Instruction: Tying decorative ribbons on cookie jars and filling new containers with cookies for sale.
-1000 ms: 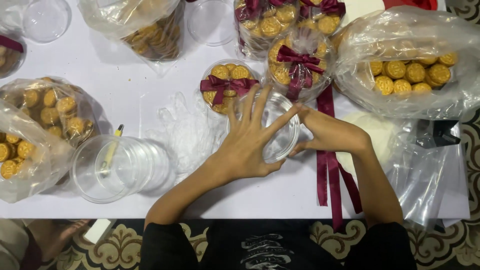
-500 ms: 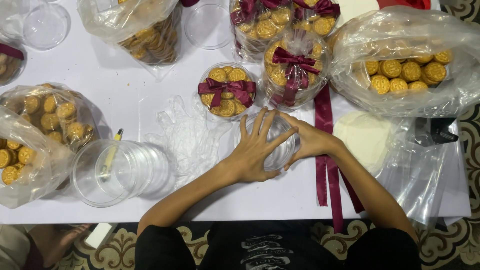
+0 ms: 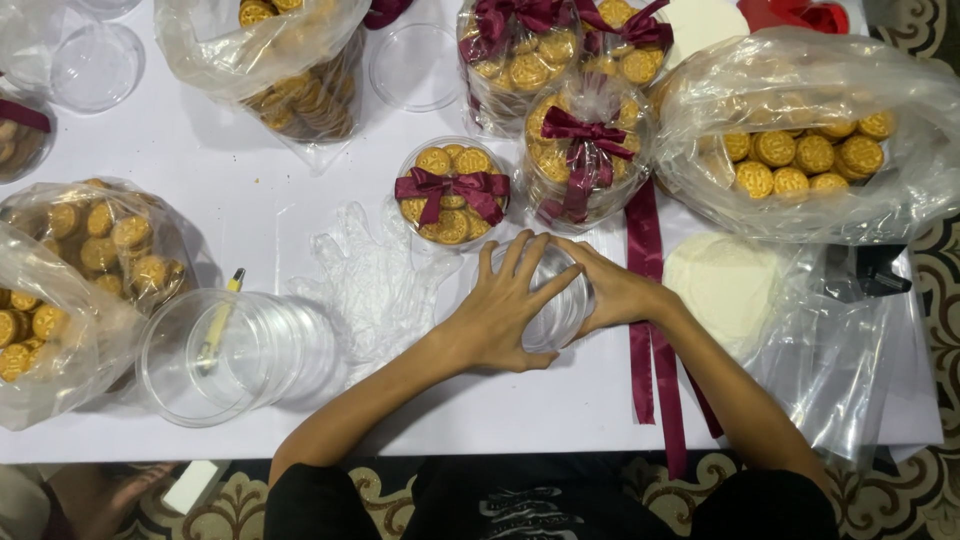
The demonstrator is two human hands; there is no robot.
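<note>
Both of my hands rest on a clear round plastic container (image 3: pixel 560 310) on the white table (image 3: pixel 250 210). My left hand (image 3: pixel 500 310) covers its left side with fingers spread. My right hand (image 3: pixel 610 292) clasps its right side. Just beyond them stands a filled container of golden cookies tied with a dark red ribbon bow (image 3: pixel 452 190), and a second tied one (image 3: pixel 582 160) to its right. A long dark red ribbon (image 3: pixel 645 330) lies under my right forearm and hangs over the table's near edge.
A clear plastic glove (image 3: pixel 375 280) lies left of my hands. A stack of empty clear containers (image 3: pixel 225 350) lies on its side with a yellow pen inside. Bags of cookies sit at left (image 3: pixel 70 270), top (image 3: pixel 290 70) and right (image 3: pixel 810 150). Round white discs (image 3: pixel 725 285) lie at right.
My hands and the clear container have stayed together on the same spot; my fingers have closed in a little around it. The view has shifted slightly.
</note>
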